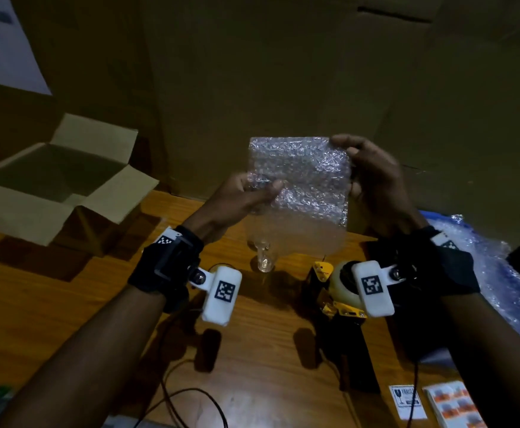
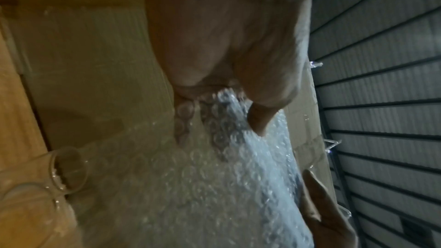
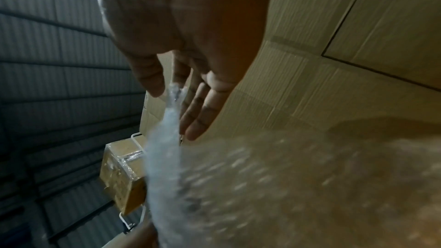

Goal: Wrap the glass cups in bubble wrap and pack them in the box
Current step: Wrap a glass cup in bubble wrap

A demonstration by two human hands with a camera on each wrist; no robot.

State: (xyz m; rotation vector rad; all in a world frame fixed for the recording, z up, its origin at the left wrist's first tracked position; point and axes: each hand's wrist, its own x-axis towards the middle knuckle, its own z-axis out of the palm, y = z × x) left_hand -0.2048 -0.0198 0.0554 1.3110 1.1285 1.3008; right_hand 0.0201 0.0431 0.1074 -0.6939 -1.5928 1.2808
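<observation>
Both my hands hold up a square sheet of bubble wrap (image 1: 301, 177) above the wooden table. My left hand (image 1: 252, 193) pinches its left edge between thumb and fingers, also seen in the left wrist view as the left hand (image 2: 238, 90) pinching the bubble wrap (image 2: 214, 176). My right hand (image 1: 363, 171) pinches the sheet's upper right corner; the right wrist view shows the right hand (image 3: 171, 86) with thumb and forefinger on the wrap's edge (image 3: 164, 139). A clear glass cup (image 1: 263, 254) stands on the table below the sheet, partly seen through it. Glass cups (image 2: 66, 169) appear at lower left. The open cardboard box (image 1: 52, 180) sits at the left.
Large cardboard cartons (image 1: 283, 72) form a wall behind the table (image 1: 67, 288). A yellow tape dispenser (image 1: 335, 288) sits near my right wrist. A roll of bubble wrap on blue plastic (image 1: 493, 267) lies at the right. Fragile stickers (image 1: 406, 400) and cables (image 1: 184, 396) lie near the front edge.
</observation>
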